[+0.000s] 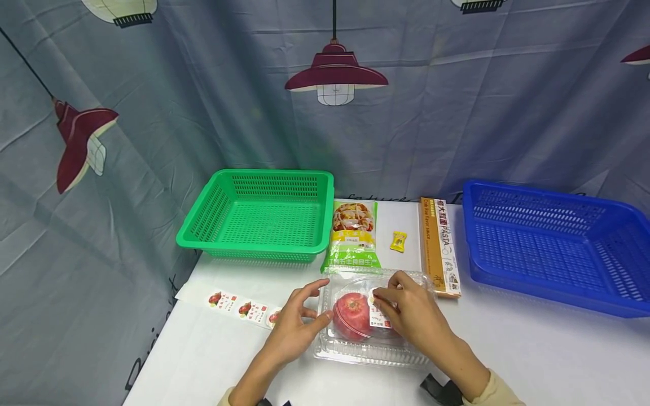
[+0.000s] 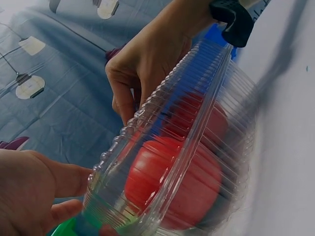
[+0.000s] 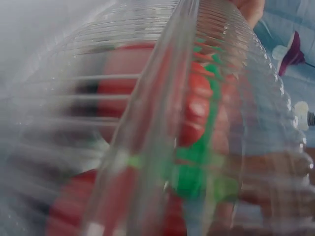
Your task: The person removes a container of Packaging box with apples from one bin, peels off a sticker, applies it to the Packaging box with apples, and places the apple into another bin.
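Note:
A clear plastic clamshell box (image 1: pixel 350 352) lies closed on the white table near the front edge, with a red apple (image 1: pixel 351 314) inside. My left hand (image 1: pixel 320 304) steadies its left side, thumb against the wall and index finger stretched to the far corner. My right hand (image 1: pixel 381 298) rests on the lid with curled fingers and pinches the top of a white and red sticker label (image 1: pixel 380 321) lying on the lid. In the left wrist view the box (image 2: pixel 197 123) and apple (image 2: pixel 172 182) fill the frame, the right hand (image 2: pixel 142 64) above. The right wrist view shows only blurred box (image 3: pixel 162 98).
A strip of apple stickers (image 1: pixel 244 308) lies left of the box. Behind stand a green basket (image 1: pixel 254 243), a noodle packet (image 1: pixel 352 234), a yellow sweet (image 1: pixel 398 241), a pasta carton (image 1: pixel 439 245) and a blue basket (image 1: pixel 553 282). A curtain closes the back and left.

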`<state>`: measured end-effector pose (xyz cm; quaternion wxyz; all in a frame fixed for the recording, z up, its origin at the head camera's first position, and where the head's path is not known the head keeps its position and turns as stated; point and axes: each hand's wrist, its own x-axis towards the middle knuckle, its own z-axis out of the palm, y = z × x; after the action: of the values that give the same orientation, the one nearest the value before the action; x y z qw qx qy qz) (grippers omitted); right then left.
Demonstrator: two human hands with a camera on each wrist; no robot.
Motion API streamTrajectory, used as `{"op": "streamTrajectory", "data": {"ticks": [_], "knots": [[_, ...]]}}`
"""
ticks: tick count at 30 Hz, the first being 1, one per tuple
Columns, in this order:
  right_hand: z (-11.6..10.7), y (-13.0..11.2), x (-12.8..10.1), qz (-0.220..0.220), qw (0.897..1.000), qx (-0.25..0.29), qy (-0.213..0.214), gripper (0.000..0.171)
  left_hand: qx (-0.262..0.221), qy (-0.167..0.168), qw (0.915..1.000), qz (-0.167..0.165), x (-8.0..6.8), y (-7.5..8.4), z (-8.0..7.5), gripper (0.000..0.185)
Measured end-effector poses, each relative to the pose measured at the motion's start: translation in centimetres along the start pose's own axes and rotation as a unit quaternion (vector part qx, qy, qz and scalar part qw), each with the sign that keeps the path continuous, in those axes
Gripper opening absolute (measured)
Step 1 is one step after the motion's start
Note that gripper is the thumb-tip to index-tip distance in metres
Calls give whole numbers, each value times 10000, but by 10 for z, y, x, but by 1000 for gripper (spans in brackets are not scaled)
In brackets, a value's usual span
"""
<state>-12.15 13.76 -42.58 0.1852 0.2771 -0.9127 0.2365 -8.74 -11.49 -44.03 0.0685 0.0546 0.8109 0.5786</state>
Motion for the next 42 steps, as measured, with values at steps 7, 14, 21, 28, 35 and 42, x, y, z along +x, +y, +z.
{"op": "streamTrajectory", "data": {"ticks": [7,14,21,28,35,42], "knots": [[-4,0,-4,-122,9992,-377,-1,17,4,100,9999,105,1,0,0,57],[-13,1,-14,90,9956,-896,-253,34,46,230,9996,171,0,-2,0,57],[-16,4,-23,-104,9967,-800,-55,46,31,252,9995,193,0,-3,2,56],[-11,2,-25,-234,9992,-165,263,30,-26,191,9998,74,1,-2,1,57],[-6,-5,-23,-531,9975,-352,-309,29,-207,50,9997,-94,2,-2,0,59],[-10,-1,-26,-841,9957,66,-389,23,-307,21,9994,-138,1,-2,0,58]]}}
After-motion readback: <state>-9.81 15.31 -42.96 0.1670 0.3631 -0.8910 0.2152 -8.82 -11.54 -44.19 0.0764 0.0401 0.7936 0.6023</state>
